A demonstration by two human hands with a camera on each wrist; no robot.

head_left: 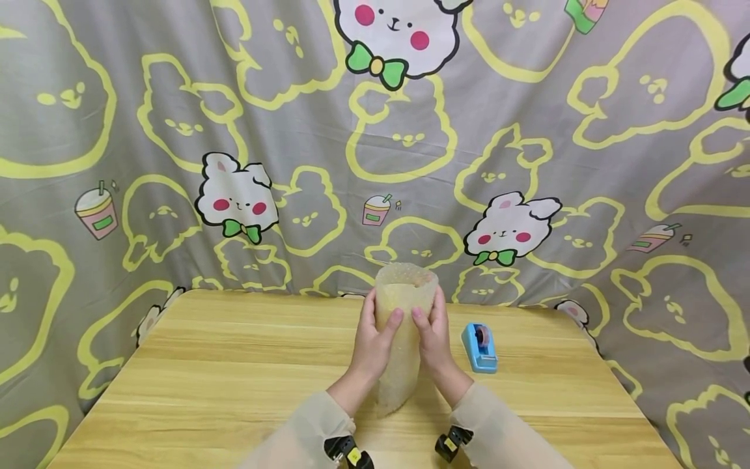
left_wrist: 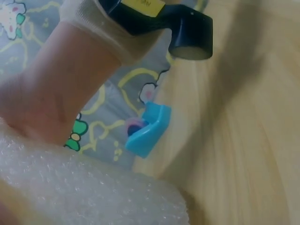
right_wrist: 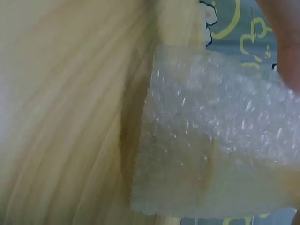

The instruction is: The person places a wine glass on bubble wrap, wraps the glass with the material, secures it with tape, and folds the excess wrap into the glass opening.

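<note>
Wrapped into an upright tube, a sheet of clear bubble wrap (head_left: 401,358) stands above the table, slightly tilted. My left hand (head_left: 373,339) grips its left side and my right hand (head_left: 435,335) grips its right side, both thumbs on the near face. Something pale yellow shows through the wrap's upper part; its kind cannot be made out. The bubbly surface of the bubble wrap (left_wrist: 93,192) fills the bottom left of the left wrist view. In the right wrist view, the loose lower end of the bubble wrap (right_wrist: 187,112) looks see-through.
A blue tape dispenser (head_left: 480,348) with a roll of tape sits on the wooden table (head_left: 234,371), right of my right hand. Behind the table hangs a grey curtain (head_left: 328,137) with yellow cartoon outlines. Black camera straps are on both wrists.
</note>
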